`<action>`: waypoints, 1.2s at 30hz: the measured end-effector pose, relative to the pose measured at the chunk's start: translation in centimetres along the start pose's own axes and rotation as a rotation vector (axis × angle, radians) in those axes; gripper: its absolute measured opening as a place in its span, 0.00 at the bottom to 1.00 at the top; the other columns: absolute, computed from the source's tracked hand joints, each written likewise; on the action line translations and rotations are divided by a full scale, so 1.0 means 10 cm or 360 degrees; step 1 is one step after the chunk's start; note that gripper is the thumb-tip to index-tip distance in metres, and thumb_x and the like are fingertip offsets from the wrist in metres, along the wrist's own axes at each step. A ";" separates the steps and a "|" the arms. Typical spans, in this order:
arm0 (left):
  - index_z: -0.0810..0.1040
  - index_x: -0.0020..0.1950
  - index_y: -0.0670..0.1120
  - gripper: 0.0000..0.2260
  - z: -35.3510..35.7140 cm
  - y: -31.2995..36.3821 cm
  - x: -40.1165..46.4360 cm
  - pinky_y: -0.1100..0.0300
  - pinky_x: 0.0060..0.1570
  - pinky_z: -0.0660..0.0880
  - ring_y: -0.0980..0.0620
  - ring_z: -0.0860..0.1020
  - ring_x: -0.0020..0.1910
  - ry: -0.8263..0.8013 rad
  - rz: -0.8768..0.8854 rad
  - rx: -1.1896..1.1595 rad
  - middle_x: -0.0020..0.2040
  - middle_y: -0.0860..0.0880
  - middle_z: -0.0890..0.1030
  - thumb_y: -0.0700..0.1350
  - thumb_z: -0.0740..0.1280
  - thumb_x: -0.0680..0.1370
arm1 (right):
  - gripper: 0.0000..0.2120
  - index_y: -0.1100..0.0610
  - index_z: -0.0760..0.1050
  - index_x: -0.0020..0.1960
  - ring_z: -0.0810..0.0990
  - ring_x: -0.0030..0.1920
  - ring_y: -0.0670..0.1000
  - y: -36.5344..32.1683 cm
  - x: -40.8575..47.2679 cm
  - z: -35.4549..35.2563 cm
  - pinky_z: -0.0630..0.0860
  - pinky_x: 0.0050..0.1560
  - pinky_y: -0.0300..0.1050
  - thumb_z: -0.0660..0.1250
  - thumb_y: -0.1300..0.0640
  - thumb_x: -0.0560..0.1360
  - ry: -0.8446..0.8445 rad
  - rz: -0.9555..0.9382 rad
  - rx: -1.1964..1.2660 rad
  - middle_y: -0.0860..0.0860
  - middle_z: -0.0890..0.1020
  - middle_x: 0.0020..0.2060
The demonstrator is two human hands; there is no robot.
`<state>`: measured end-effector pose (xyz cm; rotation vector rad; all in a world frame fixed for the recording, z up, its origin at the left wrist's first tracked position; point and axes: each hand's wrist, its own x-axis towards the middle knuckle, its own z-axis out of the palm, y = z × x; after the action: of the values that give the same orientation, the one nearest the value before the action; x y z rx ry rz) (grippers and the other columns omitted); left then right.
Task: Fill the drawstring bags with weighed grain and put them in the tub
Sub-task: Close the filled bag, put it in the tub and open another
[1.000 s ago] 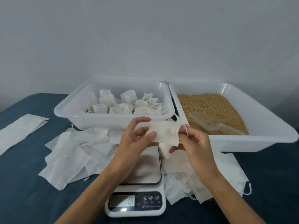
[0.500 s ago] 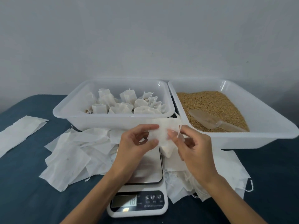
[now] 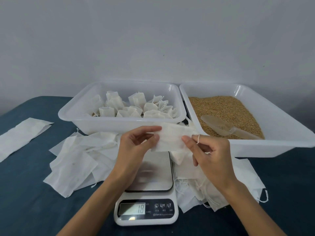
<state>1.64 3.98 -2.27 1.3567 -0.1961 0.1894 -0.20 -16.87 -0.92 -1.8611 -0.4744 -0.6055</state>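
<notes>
Both hands hold a flat white drawstring bag (image 3: 172,138) above the scale (image 3: 150,181). My left hand (image 3: 134,149) pinches its left edge between thumb and fingers. My right hand (image 3: 209,155) pinches its right edge, a string hanging by the thumb. The scale's display reads 18. Behind stands a white tub (image 3: 105,123) with several filled, tied bags (image 3: 136,108). To its right a second white tub (image 3: 281,138) holds brown grain (image 3: 223,108) with a clear scoop (image 3: 219,126) lying in it.
Loose empty bags lie in a heap (image 3: 75,159) left of the scale and another heap (image 3: 230,184) to its right. A long white strip (image 3: 22,135) lies at the far left on the dark blue tabletop (image 3: 25,201). A plain wall stands behind.
The hands have spread slightly apart, and the bag between them is now stretched flatter. The camera view has shifted a little.
</notes>
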 end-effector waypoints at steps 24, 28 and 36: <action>0.84 0.48 0.43 0.03 -0.01 0.09 0.01 0.59 0.49 0.81 0.50 0.81 0.46 -0.0122 -0.0065 -0.0032 0.46 0.45 0.83 0.43 0.73 0.78 | 0.18 0.57 0.76 0.34 0.83 0.31 0.49 0.02 0.00 0.01 0.76 0.32 0.42 0.67 0.51 0.81 -0.0053 -0.0023 0.0036 0.50 0.79 0.27; 0.87 0.54 0.45 0.13 -0.02 0.09 -0.01 0.63 0.50 0.79 0.53 0.81 0.46 -0.0133 0.0044 0.0221 0.50 0.43 0.86 0.30 0.73 0.77 | 0.22 0.59 0.75 0.33 0.83 0.31 0.52 0.00 -0.01 0.02 0.76 0.31 0.47 0.66 0.48 0.81 -0.0087 0.0057 0.0074 0.50 0.78 0.26; 0.86 0.63 0.52 0.24 -0.01 0.13 -0.03 0.60 0.54 0.78 0.54 0.79 0.47 -0.0194 0.0024 0.0129 0.52 0.40 0.84 0.28 0.74 0.75 | 0.12 0.48 0.80 0.39 0.83 0.30 0.57 -0.10 0.02 0.00 0.75 0.30 0.51 0.67 0.48 0.80 -0.0008 0.0260 0.0305 0.51 0.78 0.34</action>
<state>1.00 4.29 -1.11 1.4486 -0.3037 0.1282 -0.63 -16.50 -0.07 -1.6999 -0.3663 -0.4305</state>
